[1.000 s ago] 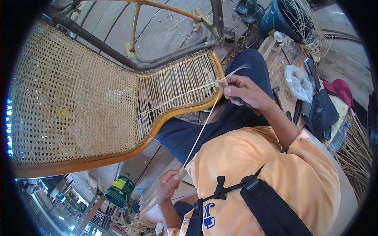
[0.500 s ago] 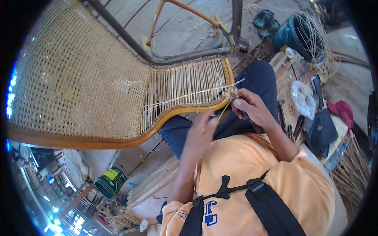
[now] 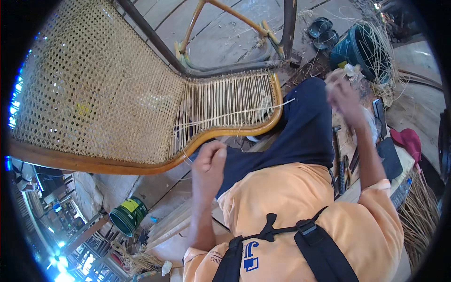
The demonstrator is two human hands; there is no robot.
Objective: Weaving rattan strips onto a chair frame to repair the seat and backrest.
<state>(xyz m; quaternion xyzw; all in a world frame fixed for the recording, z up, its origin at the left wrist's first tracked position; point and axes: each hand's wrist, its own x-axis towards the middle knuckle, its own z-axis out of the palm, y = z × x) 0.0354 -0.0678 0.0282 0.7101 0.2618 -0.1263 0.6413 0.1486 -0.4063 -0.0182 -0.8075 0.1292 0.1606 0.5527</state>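
Observation:
A rattan chair frame (image 3: 225, 131) with a woven cane panel (image 3: 117, 89) lies across my lap and to the left. Its narrower section carries parallel cane strands (image 3: 225, 101), crossed by a few long pale strands (image 3: 249, 114) whose ends stick out past the right rim. My left hand (image 3: 209, 164) is closed just below the curved rim, fingers curled; what they hold, if anything, is hidden. Off to the right, my right hand (image 3: 346, 96) is raised beyond my knee and smeared by motion, close to some pale scraps (image 3: 351, 70).
A dark green bucket (image 3: 357, 51) with loose cane strands stands at the far right, beside dark sandals (image 3: 323, 33). Hand tools (image 3: 342, 169), a black pouch (image 3: 389, 157) and a red cap (image 3: 408, 141) lie at the right. Another green bucket (image 3: 128, 216) is at the lower left.
My right hand has left the chair's rim and swung right toward the bucket; the tangled cane bit at the rim is gone. My left hand has drawn back left and closed.

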